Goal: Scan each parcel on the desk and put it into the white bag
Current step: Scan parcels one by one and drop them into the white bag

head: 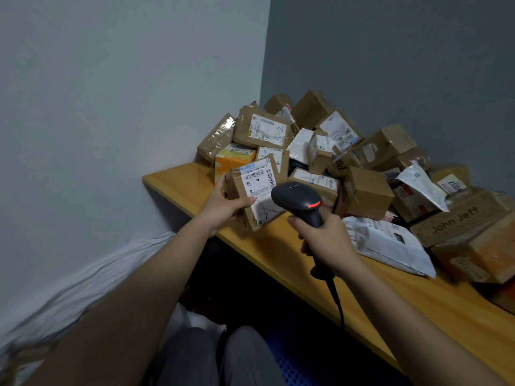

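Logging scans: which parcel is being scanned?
The brown box gripped by the left hand, label facing the scanner; the others lie untouched on the desk.

Left hand [223, 207] grips a brown cardboard parcel [255, 195] with its white barcode label facing the camera, above the yellow wooden counter [362, 282]. Right hand [326, 240] holds a black corded handheld scanner [299, 201], red light lit, just beside the label. Piled cardboard boxes [348, 151] fill the corner. White bag [83, 280] lies lower left.
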`<control>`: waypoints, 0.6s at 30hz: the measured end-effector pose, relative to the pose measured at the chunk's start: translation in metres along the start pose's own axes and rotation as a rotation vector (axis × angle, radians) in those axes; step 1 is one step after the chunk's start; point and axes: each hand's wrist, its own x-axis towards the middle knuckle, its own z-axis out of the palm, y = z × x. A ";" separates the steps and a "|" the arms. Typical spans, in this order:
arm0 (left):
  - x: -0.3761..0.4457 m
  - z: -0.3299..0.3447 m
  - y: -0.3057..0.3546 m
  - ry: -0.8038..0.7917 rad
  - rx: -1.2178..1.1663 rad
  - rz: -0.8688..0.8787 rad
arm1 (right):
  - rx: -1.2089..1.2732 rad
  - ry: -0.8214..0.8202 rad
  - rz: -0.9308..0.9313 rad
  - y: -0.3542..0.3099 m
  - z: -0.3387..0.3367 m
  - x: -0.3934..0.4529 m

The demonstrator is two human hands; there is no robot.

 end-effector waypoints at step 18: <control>-0.130 -0.263 -0.090 0.592 0.161 -0.006 | -0.154 -0.345 -0.106 -0.029 0.235 0.035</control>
